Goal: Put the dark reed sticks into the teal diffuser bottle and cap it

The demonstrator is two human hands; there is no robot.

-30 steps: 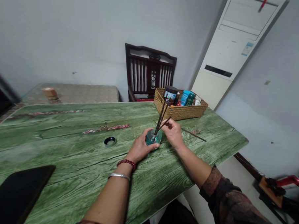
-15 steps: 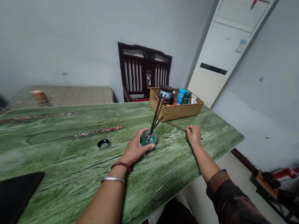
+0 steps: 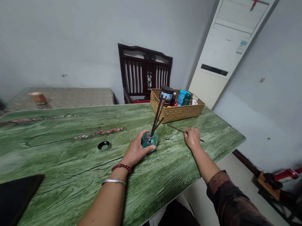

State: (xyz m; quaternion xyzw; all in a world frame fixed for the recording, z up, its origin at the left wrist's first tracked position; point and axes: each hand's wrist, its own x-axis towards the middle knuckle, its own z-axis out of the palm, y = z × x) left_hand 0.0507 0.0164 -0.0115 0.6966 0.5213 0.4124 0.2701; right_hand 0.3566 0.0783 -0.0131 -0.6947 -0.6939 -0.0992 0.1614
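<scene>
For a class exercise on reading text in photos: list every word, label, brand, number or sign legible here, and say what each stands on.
Nothing can be quoted: the label on the dark-lidded jar in the wicker basket and the pale blue sticker on the white floor-standing air conditioner are too small and blurred to read.

Left hand [image 3: 136,152] wrapped around a teal glass diffuser bottle [image 3: 149,141], dark reed sticks [image 3: 157,116] fanning upward from its neck. Right hand [image 3: 193,138] on a loose reed stick [image 3: 176,128]; grip hard to judge from here. Both on a green wood-grain desk [image 3: 64,159]. Beyond, a woven basket [image 3: 176,113] holding a dark-lidded jar [image 3: 166,95]. Small black ring [image 3: 104,146] left of the bottle.
</scene>
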